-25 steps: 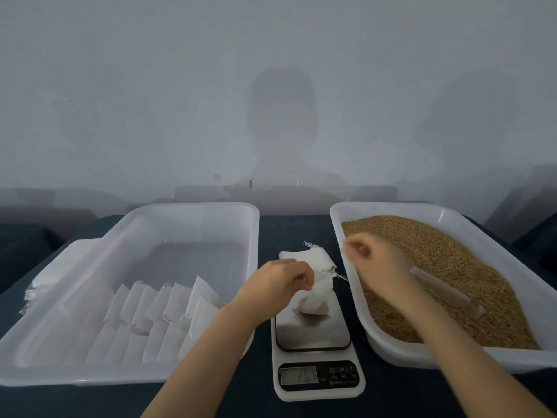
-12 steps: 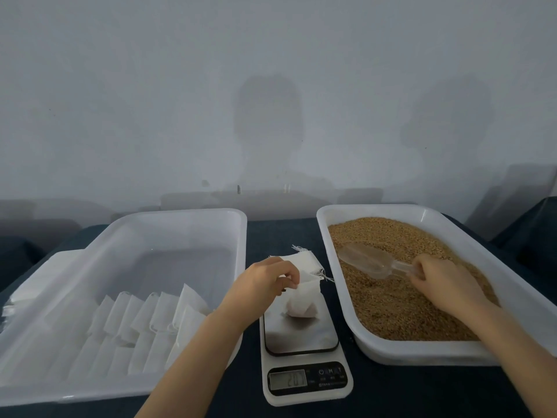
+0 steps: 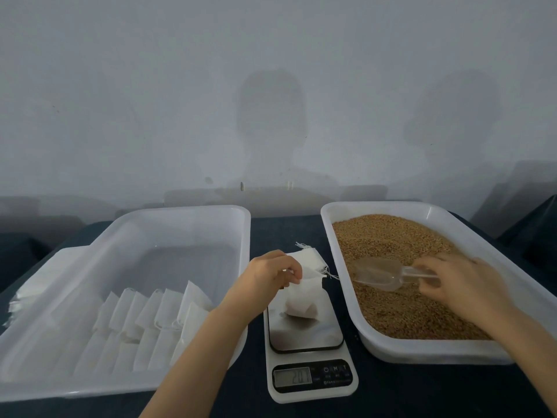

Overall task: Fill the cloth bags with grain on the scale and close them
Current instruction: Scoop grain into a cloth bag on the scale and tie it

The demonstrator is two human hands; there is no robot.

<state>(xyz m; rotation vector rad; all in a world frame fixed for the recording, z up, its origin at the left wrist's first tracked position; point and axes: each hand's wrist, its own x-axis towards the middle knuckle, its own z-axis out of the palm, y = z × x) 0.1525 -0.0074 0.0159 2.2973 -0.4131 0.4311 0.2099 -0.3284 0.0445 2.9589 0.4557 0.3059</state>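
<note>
A small white cloth bag (image 3: 302, 303) stands on the steel plate of the kitchen scale (image 3: 310, 336), partly filled. My left hand (image 3: 265, 279) pinches its top edge and holds it upright. Behind it lies another white bag (image 3: 310, 259) with loose threads. My right hand (image 3: 464, 285) grips the handle of a clear plastic scoop (image 3: 376, 273), which lies on the brown grain (image 3: 391, 242) in the right white tray (image 3: 337, 267). The scoop's bowl points left toward the scale.
A white tray (image 3: 211, 212) on the left holds several filled white bags (image 3: 156, 315) in rows along its near side. A stack of flat white cloth (image 3: 33, 285) lies left of it. The table has a dark cover (image 3: 286, 233); a grey wall stands behind.
My right hand moved from above the bag into the grain tray and took hold of the scoop's handle. My left hand stays on the bag's top.
</note>
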